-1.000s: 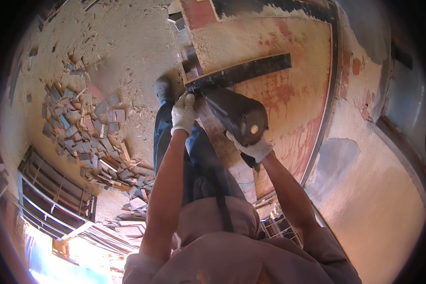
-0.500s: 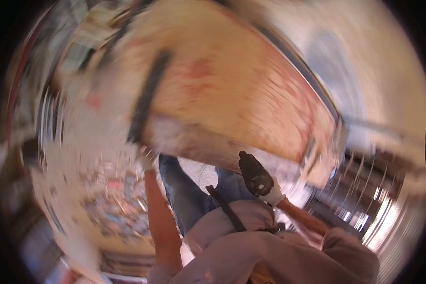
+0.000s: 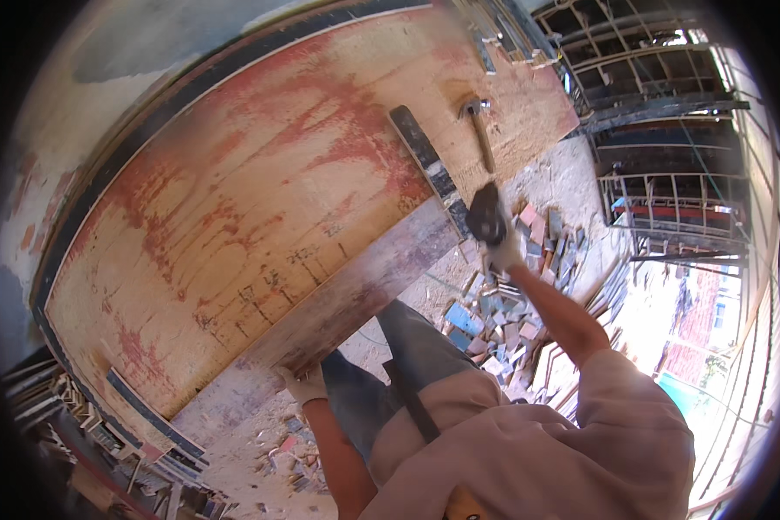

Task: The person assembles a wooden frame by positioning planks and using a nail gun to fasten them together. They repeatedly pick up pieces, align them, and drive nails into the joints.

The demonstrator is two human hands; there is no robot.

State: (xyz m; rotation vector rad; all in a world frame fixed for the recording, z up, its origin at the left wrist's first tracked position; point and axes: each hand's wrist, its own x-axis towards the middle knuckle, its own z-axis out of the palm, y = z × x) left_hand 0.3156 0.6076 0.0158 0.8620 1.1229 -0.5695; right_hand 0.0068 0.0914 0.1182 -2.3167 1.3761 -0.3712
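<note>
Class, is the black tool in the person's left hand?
No, the right hand holds the black tool, while the left hand is at the near edge of the board.

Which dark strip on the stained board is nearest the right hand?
The straight strip whose end is beside the black tool in the right hand; the border strips follow the outer edges of the board.

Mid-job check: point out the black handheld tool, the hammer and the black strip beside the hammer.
Black handheld tool (image 3: 487, 215): head view, on its dark body.
Hammer (image 3: 483, 143): head view, middle of its handle.
Black strip (image 3: 422, 150): head view, partway along its upper face.
</note>
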